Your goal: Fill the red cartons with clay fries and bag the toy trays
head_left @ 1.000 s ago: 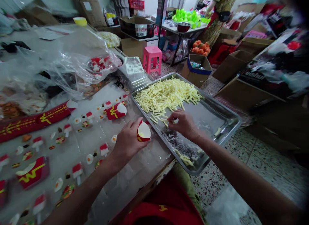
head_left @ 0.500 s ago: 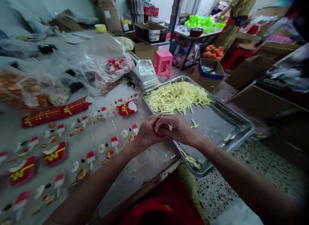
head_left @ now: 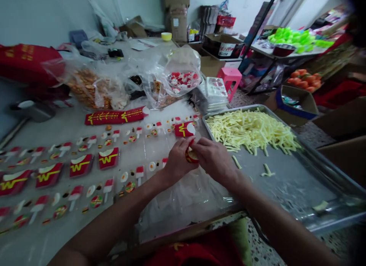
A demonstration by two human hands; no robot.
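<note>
At the far left, a red bag [head_left: 28, 64] slumps at the back, with a grey cylinder [head_left: 40, 109] in front of it at the edge of the counter [head_left: 28, 247]. Nearer, four red packs [head_left: 81, 165] with yellow zigzag marks lie in a row between lines of small red-and-white ice-lolly shapes [head_left: 74, 195], egg shapes [head_left: 90, 190] and other little pieces. Behind them sit a clear bag of brown pieces [head_left: 85, 87] and a long red stack [head_left: 114, 116] lying flat. At the centre, the left hand [head_left: 178, 159] has its grip wrapped around a small red carton [head_left: 191, 159], held above the counter with its pale inside showing. The right hand [head_left: 215, 159] meets it from the other side, fingers at the carton's mouth; whether its grip holds anything I cannot tell. Just behind the hands lies another red pack. To the right, a metal tray [head_left: 286, 189] bears a heap of pale yellow sticks [head_left: 251, 127] at its far end, with a few loose ones nearer. Beyond it stands a blue-rimmed cardboard box [head_left: 297, 102].
</note>
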